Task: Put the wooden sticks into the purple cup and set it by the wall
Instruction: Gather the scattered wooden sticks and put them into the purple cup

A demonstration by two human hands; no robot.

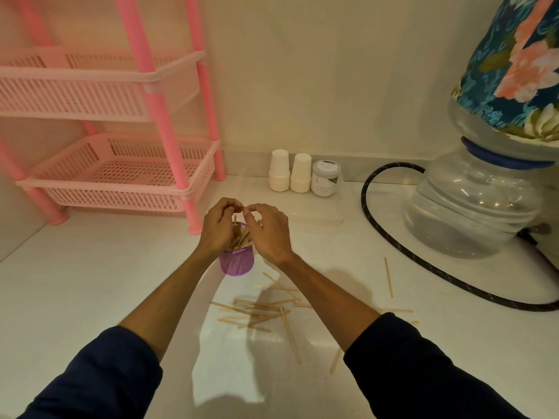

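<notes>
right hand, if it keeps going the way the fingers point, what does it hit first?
The right hand curls toward the left hand over the purple cup. Its fingertips would probably meet the left hand's fingers first; the two already look nearly touching, though depth is unclear. The sticks in the cup sit just below.

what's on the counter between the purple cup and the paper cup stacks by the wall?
Head view: nothing. The white counter is bare between the purple cup and the paper cup stacks; only both hands hover over the cup's mouth.
</notes>
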